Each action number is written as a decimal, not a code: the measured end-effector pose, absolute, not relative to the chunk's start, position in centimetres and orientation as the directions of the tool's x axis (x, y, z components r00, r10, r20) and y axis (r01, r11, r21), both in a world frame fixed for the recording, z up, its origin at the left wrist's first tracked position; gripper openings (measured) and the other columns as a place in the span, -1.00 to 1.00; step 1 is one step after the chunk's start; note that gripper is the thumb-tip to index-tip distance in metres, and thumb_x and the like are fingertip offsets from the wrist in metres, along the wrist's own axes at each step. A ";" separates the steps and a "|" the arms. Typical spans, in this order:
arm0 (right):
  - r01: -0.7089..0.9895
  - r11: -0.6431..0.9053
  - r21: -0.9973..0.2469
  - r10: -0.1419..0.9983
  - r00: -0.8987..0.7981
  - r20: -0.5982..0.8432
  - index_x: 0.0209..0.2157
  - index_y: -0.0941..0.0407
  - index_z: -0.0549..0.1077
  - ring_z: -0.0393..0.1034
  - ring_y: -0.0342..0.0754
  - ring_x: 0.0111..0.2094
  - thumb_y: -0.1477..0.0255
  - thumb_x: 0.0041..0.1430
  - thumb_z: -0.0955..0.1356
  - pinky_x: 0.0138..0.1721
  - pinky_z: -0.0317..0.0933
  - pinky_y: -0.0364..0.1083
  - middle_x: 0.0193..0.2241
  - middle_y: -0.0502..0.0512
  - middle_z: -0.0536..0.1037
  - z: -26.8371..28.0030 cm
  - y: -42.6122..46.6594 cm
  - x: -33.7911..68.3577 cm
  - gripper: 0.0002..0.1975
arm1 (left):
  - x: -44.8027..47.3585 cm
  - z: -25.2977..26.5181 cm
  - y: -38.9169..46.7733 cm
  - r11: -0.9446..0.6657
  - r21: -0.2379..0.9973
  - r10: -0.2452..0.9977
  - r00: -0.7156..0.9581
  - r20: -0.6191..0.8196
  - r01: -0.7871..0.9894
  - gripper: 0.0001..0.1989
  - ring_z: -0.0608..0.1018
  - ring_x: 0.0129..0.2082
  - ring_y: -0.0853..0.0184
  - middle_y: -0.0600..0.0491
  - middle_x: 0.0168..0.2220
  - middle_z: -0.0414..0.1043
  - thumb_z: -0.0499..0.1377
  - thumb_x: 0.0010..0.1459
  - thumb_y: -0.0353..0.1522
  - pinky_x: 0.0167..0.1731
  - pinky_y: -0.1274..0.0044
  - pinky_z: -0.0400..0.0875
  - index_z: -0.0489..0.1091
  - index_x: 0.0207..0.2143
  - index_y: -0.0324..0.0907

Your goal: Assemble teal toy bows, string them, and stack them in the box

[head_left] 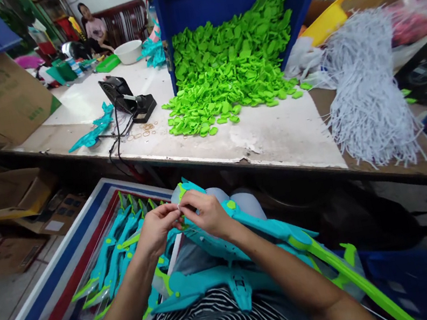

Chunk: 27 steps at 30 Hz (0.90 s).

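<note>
My left hand point(161, 222) and my right hand point(207, 211) meet in front of me, fingertips pinched together on a thin white string point(179, 207). Just beneath them is the end of a teal-and-green plastic toy point(259, 222), which looks like a bow and lies across my lap. Another teal part point(201, 283) with a green joint rests against my striped top. From the right side of the lap a long green bar point(358, 280) points toward the lower right. My hands partly hide the toy's near end.
A striped-lined box point(65, 316) at left holds several teal-and-green toys point(108, 254). On the worktable point(275, 138) are green pieces point(223, 71) spilling from a blue bin point(207, 0), a soldering-iron stand point(143, 108) and a white string bundle point(370, 95). A person point(95, 29) sits behind.
</note>
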State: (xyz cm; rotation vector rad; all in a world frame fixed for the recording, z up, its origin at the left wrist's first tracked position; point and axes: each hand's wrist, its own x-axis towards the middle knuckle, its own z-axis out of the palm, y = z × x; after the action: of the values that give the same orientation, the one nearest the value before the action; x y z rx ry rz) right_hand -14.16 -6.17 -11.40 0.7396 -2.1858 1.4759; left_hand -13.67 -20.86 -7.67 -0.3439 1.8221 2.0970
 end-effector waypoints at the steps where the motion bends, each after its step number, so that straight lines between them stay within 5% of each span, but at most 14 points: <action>1: -0.616 0.314 -0.723 -0.206 -0.787 0.582 -0.44 0.12 0.39 0.35 -0.12 -0.39 0.51 0.20 0.25 -0.34 0.27 -0.13 -0.47 0.05 0.45 -11.5 -6.1 -14.1 -0.85 | -13.6 -7.8 -20.9 -0.075 0.917 0.100 -0.918 -0.383 -0.391 -0.69 0.35 -0.68 0.50 0.11 -0.65 0.37 0.40 -0.37 -0.30 -0.67 0.64 0.23 0.45 -0.55 -0.29; 6: -0.572 0.263 -0.777 -0.256 -0.817 0.516 -0.44 0.12 0.38 0.35 -0.13 -0.41 0.50 0.20 0.26 -0.37 0.26 -0.15 -0.47 0.04 0.45 -12.1 -5.5 -14.1 -0.86 | -13.3 -8.4 -21.0 0.085 0.910 0.113 -0.903 -0.414 -0.406 -0.59 0.08 -0.73 0.59 0.25 -0.76 0.09 0.41 -0.38 -0.15 -0.72 0.65 -0.11 0.43 -0.58 -0.29; 11: -0.631 0.304 -0.714 -0.347 -0.771 0.534 -0.40 0.12 0.39 0.37 -0.12 -0.37 0.49 0.24 0.23 -0.34 0.27 -0.14 -0.42 0.08 0.47 -12.4 -4.9 -13.9 -0.85 | -13.1 -8.3 -21.3 0.168 0.902 0.138 -0.897 -0.420 -0.397 -0.52 -0.02 -0.68 0.57 0.27 -0.75 -0.06 0.34 -0.31 -0.02 -0.66 0.61 -0.19 0.47 -0.56 -0.30; 16: -0.715 0.440 -0.543 -0.446 -0.699 0.559 -0.36 0.14 0.39 0.34 -0.07 -0.34 0.46 0.30 0.15 -0.32 0.25 -0.11 -0.41 0.14 0.45 -12.4 -4.7 -13.2 -0.76 | -13.0 -7.4 -21.2 0.293 0.902 0.242 -0.888 -0.390 -0.316 -0.58 0.03 -0.66 0.55 0.22 -0.72 0.01 0.31 -0.23 -0.07 -0.66 0.61 -0.16 0.33 -0.71 -0.23; 19: -0.717 0.495 -0.491 -0.439 -0.694 0.570 -0.38 0.14 0.38 0.32 -0.05 -0.35 0.46 0.30 0.14 -0.34 0.21 -0.11 -0.43 0.14 0.43 -12.7 -4.8 -12.8 -0.75 | -13.0 -6.8 -20.9 0.286 0.908 0.193 -0.910 -0.367 -0.306 -0.63 0.08 -0.67 0.54 0.21 -0.73 0.07 0.34 -0.27 -0.14 -0.67 0.63 -0.11 0.31 -0.71 -0.21; 27: -0.554 0.508 -0.659 -0.256 -0.828 0.499 -0.44 0.11 0.36 0.29 -0.09 -0.41 0.51 0.18 0.21 -0.36 0.18 -0.12 -0.48 0.05 0.39 -14.1 -4.6 -13.8 -0.84 | -11.9 -7.0 -20.7 0.293 0.931 0.150 -0.951 -0.271 -0.219 -0.79 0.28 -0.61 0.44 0.12 -0.67 0.29 0.30 -0.17 -0.22 -0.60 0.61 0.15 0.49 -0.59 -0.20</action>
State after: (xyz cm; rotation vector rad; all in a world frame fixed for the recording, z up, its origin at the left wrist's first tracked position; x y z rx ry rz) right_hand -13.83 -4.56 -14.11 0.6758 -2.4169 1.2357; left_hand -11.86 -20.65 -6.98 -0.0628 2.2594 1.7022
